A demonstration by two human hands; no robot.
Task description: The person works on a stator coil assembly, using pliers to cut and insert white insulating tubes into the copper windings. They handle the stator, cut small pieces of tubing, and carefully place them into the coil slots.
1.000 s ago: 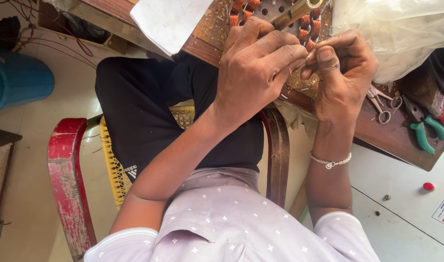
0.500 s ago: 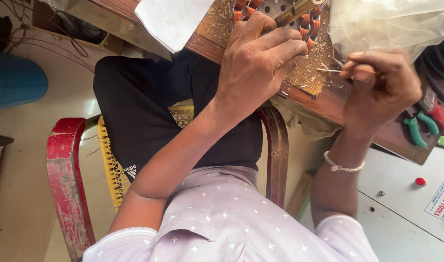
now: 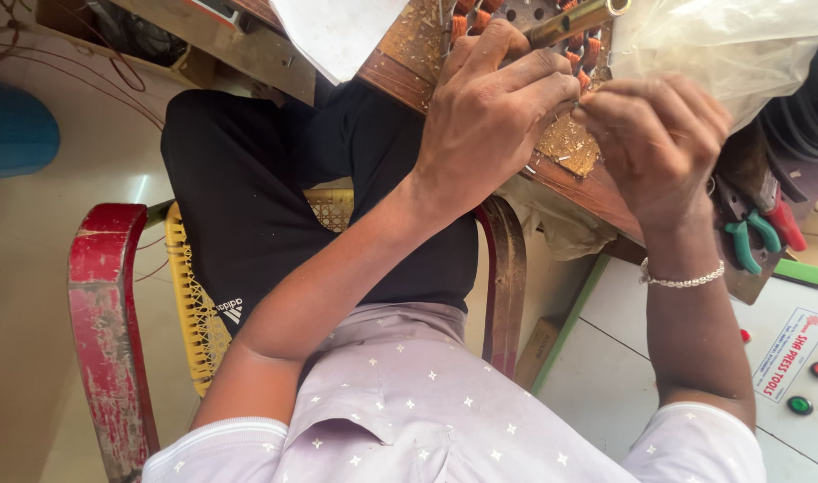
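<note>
Near the body, the red chair [image 3: 105, 340] frames the lap; farther off, both hands meet at the wooden table [image 3: 597, 192] edge. The left hand [image 3: 489, 116] presses flat on the copper-wound board [image 3: 516, 22], steadying it, gripping nothing. The right hand [image 3: 650, 143] pinches something too small to identify. Best to keep the pinch tight and the wrists braced.

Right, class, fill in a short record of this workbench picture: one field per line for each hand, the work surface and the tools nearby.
left hand: fingers curled, resting on the wooden block
right hand: fingertips pinched together beside the left hand; what they grip is hidden
work surface: block strewn with brass filings, orange pieces set in holes
wrist: silver bracelet
tools: green-handled pliers at right
seat: red chair
</note>
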